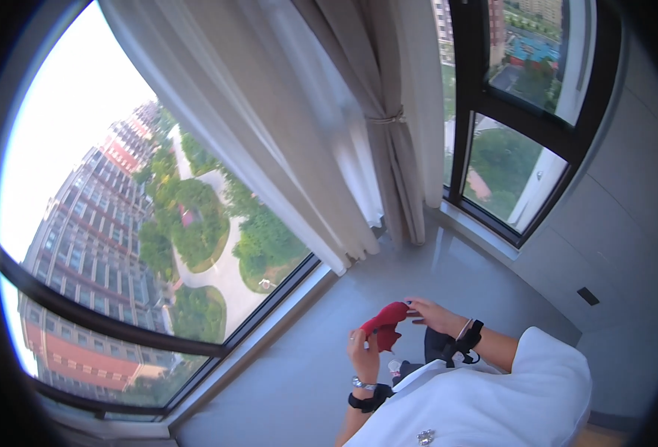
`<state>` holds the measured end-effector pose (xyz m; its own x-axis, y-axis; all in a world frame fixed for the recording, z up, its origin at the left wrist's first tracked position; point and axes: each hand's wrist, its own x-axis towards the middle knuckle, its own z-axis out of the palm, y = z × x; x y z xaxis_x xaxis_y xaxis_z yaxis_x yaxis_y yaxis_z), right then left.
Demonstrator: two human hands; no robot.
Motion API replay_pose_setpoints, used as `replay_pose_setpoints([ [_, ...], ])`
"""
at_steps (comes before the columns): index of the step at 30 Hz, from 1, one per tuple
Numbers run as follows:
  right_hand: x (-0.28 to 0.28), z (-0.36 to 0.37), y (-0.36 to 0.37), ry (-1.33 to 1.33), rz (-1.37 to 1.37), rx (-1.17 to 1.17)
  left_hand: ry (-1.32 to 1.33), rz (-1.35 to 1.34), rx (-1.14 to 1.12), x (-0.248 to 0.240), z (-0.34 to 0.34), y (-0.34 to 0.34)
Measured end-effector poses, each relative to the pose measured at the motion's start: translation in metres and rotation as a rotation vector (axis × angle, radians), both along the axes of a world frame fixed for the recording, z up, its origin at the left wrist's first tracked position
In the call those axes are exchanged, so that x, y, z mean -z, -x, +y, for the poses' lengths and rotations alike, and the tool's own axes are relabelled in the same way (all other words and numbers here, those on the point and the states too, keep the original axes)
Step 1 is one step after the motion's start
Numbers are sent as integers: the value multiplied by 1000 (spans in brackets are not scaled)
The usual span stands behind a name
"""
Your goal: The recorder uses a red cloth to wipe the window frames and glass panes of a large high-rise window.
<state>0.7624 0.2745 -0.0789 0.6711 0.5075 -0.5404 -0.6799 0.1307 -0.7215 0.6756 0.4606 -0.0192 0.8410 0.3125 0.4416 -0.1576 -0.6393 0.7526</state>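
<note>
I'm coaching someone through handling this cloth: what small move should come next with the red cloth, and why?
Probably draw the two hands apart to spread the red cloth. It sits bunched and crumpled between the left hand and the right hand, each gripping an edge, held in the air above the pale window ledge, so its shape cannot yet be read.
</note>
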Motion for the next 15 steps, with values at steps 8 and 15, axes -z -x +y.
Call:
replay_pose_setpoints([
  [8,-177,-205,-208,492,-889,620,-60,86,247,17,19,-148],
  [15,-357,-283,-441,887,-1408,737,40,200,263,46,-35,-290],
])
